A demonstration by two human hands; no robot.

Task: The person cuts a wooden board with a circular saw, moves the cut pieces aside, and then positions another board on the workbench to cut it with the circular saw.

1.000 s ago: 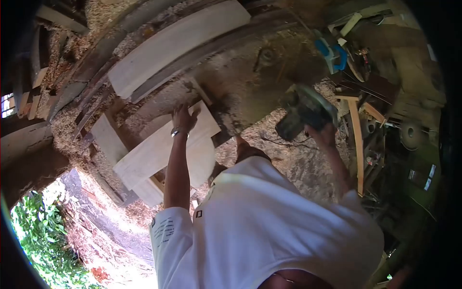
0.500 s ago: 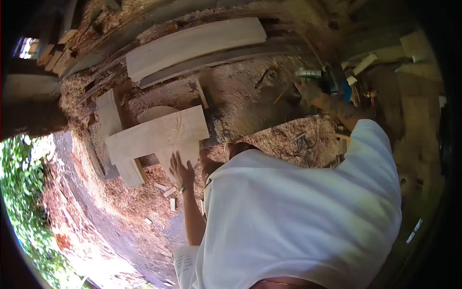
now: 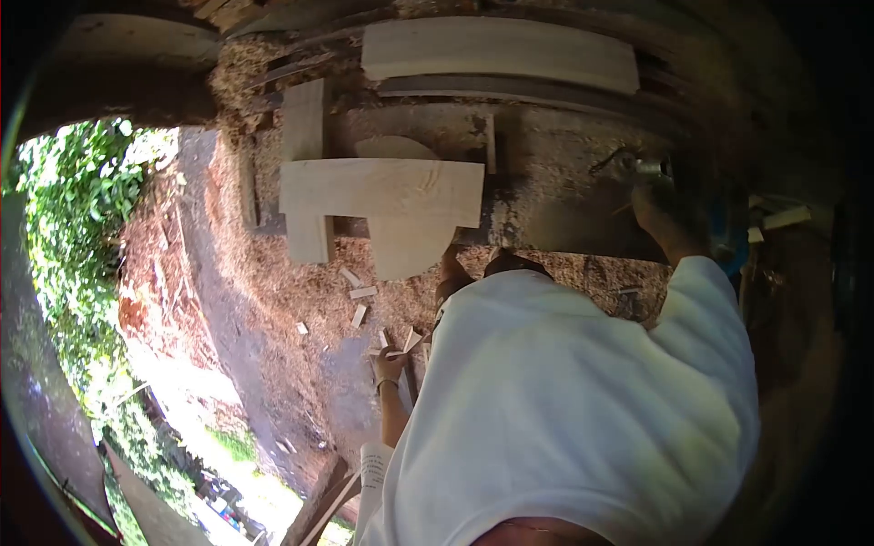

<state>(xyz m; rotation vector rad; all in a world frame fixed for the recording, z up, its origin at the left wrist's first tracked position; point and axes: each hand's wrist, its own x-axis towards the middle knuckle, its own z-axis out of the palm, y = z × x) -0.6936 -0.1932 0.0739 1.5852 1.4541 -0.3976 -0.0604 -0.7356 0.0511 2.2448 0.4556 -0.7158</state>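
Below the wide pale board (image 3: pixel 382 191) that lies across the sawdust-strewn worktop (image 3: pixel 555 173), the person's left hand (image 3: pixel 391 364) hangs low over the ground, fingers drawn together and pinching a small pale offcut (image 3: pixel 412 339). More wood scraps (image 3: pixel 362 293) lie scattered on the shavings between that hand and the board. Under the board, a narrow plank (image 3: pixel 305 173) crosses it at its left end and a rounded piece (image 3: pixel 405 246) juts out from its near edge. Beyond the board, a long plank (image 3: pixel 501 50) runs along the far side of the worktop. Well to the right of the board, the right hand (image 3: pixel 660 207) rests against a power tool (image 3: pixel 648 168) in deep shadow, and I cannot tell whether its fingers are wrapped around it. Left of the board, green foliage (image 3: pixel 73 209) stands in sunlight.
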